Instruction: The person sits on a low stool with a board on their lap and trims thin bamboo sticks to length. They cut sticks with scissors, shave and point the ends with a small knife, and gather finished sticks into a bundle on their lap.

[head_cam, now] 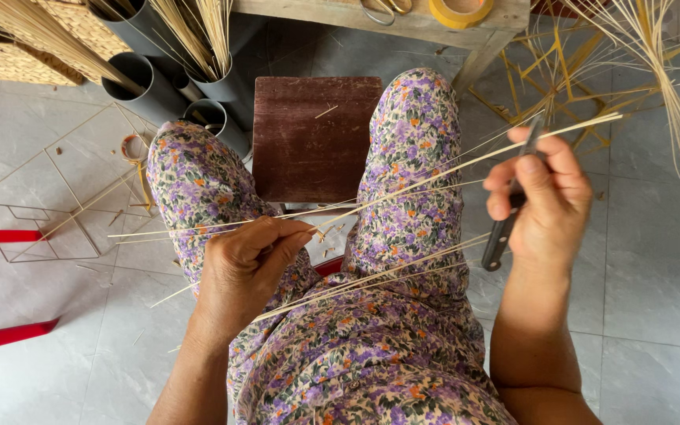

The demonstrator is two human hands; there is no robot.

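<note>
Your left grip (pixel 257 252) is closed: thumb and fingertips pinch a thin bamboo strip (pixel 403 189) near its lower end, over your lap. Your right grip (pixel 541 193) is closed too, wrapped round a dark-handled knife (pixel 504 232), with the forefinger laid along the strip's upper part. The strip runs from the left grip up and right, past the right grip, ending free just beyond it.

Handling, as judged: the strip looks very light, springy and thin, and likely to snap or split if bent sharply. Edges may be sharp or splintery. A pinch close to the working point should steady it; the long free end will whip. More loose strips (pixel 371 275) lie across your thighs, below and between the two grips; they are smooth and would slide off the cloth easily.

Containers:
- Grey tubes (pixel 151 86), up and left of the left grip, lean together. Some hold bundles of long strips; at least one open mouth looks empty.
- Woven baskets (pixel 17 63), beyond the tubes. Contents cannot be seen.

Other things: a brown stool (pixel 308 134) above the left grip, between your knees; a wire frame (pixel 49 197) on the floor to the left of it; a tape roll (pixel 460 11) and scissors (pixel 383 8) on the surface (pixel 340 16) at the top; a fan of strips (pixel 663 71) above the right grip.
</note>
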